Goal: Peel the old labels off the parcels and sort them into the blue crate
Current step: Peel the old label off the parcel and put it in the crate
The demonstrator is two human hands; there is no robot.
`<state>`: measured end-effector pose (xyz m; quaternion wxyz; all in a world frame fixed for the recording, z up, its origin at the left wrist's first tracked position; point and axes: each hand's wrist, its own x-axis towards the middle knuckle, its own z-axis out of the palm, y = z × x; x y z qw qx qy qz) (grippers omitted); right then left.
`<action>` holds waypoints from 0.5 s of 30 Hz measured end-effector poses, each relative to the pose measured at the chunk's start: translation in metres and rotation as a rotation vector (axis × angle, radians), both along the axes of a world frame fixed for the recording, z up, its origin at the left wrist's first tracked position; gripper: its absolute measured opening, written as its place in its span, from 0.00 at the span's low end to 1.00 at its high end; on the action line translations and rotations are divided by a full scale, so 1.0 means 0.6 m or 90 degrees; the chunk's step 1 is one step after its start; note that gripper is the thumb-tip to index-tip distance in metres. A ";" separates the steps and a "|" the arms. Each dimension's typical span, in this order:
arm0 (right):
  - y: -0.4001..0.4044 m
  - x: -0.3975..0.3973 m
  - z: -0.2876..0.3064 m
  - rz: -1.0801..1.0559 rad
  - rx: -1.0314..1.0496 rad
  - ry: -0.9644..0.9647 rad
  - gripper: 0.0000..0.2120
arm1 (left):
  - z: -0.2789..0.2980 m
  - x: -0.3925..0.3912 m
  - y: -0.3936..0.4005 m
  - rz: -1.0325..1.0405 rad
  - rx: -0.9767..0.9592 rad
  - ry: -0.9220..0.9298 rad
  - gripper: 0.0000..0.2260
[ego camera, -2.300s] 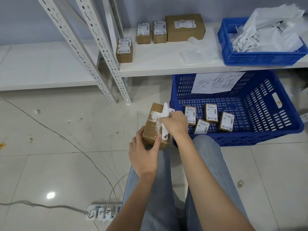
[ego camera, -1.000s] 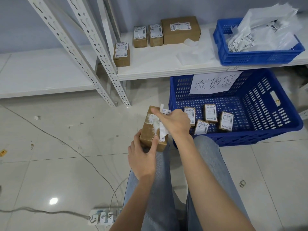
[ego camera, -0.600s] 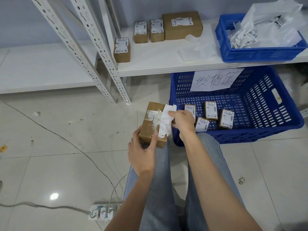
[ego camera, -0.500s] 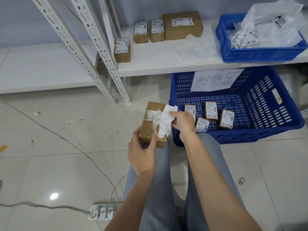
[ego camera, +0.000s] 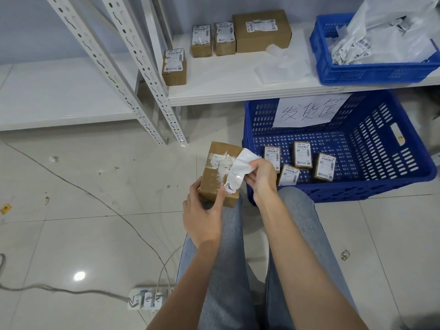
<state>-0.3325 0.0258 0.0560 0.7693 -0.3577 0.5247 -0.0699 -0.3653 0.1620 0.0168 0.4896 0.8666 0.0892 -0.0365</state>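
Observation:
A brown cardboard parcel (ego camera: 214,175) rests on my left knee. My left hand (ego camera: 202,213) grips its near end, thumb on the top face. My right hand (ego camera: 262,177) pinches the white label (ego camera: 239,169), which is peeled up and curled away to the right; torn white paper scraps remain stuck on the parcel's top. The big blue crate (ego camera: 404,148) stands on the floor to the right, with several small labelled parcels (ego camera: 302,154) on its bottom and a handwritten paper sign (ego camera: 309,110) on its back wall.
A white shelf (ego camera: 238,84) behind holds several labelled parcels (ego camera: 262,29) and a smaller blue crate (ego camera: 371,70) full of peeled labels and plastic bags. Slanted metal shelf posts (ego camera: 142,75) stand at the left. A power strip (ego camera: 147,300) and cables lie on the tiled floor.
My right hand has pulled the label further off the parcel, from bunched on the top face to flapped out toward the right. The left hand keeps its hold.

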 end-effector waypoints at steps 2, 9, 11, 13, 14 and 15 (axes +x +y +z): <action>-0.004 -0.001 0.007 0.015 0.004 -0.017 0.08 | 0.001 0.001 0.000 0.001 0.002 0.001 0.29; -0.002 0.021 0.013 0.236 -0.270 0.113 0.27 | 0.001 -0.001 -0.002 -0.017 0.035 -0.014 0.29; -0.003 0.027 0.005 0.209 -0.277 0.103 0.19 | 0.001 0.000 -0.002 -0.013 0.033 -0.010 0.29; -0.003 0.023 0.006 0.163 -0.212 0.080 0.12 | 0.001 0.000 -0.001 -0.004 0.020 0.000 0.30; -0.004 0.018 0.007 0.136 -0.169 0.063 0.10 | 0.001 0.000 0.000 0.001 0.012 0.007 0.30; -0.004 0.013 0.004 0.106 -0.125 0.042 0.10 | 0.001 0.001 0.000 0.006 0.006 0.013 0.29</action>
